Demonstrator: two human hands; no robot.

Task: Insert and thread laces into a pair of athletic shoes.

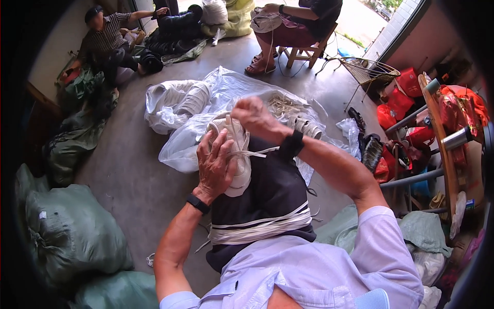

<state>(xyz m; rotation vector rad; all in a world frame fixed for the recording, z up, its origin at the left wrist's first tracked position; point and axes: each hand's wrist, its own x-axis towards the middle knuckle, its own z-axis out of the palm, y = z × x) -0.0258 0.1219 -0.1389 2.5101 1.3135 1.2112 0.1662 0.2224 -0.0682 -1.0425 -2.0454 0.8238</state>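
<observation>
A cream lace-up shoe (240,139) rests on my dark-trousered lap, with its toe end towards me. My left hand (213,162) grips its left side, fingers spread over the upper. Loose white lace ends (260,153) stick out across the shoe to the right. Just above the shoe's far end, my right hand (259,118) is closed in a pinch and slightly blurred. What its fingertips hold, if anything, is hidden. A bundle of long white laces (265,229) lies across my thighs.
Beyond my knees, clear plastic sheeting (188,147) on the floor bears several pale shoes (193,98) and more laces (283,105). Stuffed green sacks (77,226) stand at left. Two people sit farther off. A wooden-edged rack (440,149) and red bags (393,105) are at right.
</observation>
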